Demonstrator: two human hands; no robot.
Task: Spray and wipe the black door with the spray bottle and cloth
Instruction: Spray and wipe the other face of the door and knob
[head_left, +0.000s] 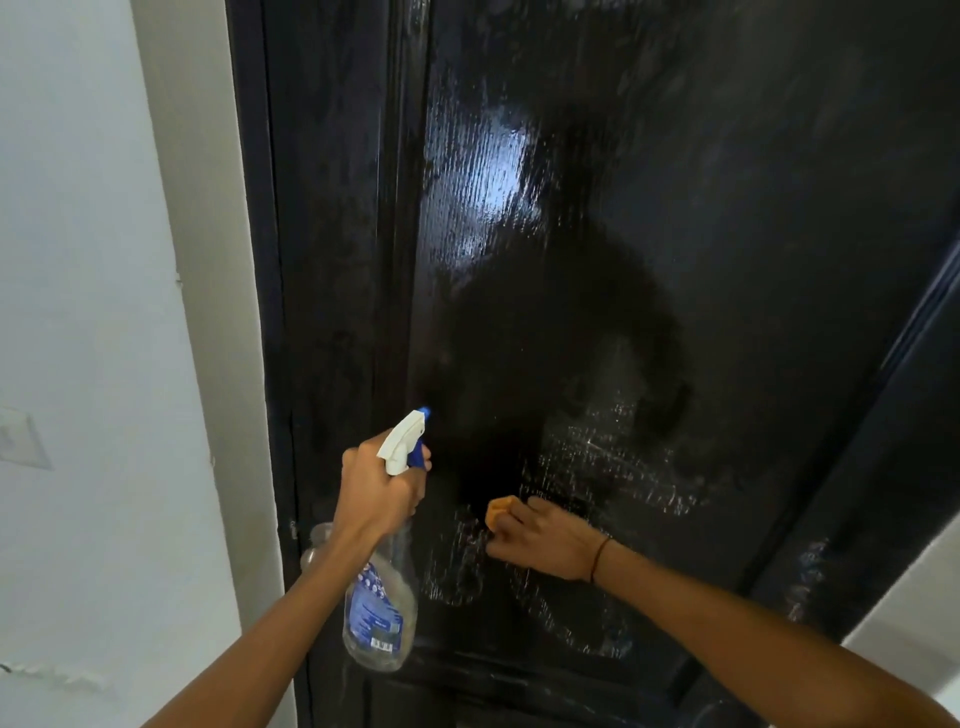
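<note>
glossy black door (597, 291) streaked wet, clear plastic spray bottle (382, 597), bunched orange cloth (501, 512)

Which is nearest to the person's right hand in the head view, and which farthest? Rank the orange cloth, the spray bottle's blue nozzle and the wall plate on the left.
Measured from the right hand:
1. Orange cloth, bunched in that hand's own grip against the black door.
2. Blue nozzle, up and to the left, atop the spray bottle held by the left hand.
3. Wall plate, far left on the wall.
</note>
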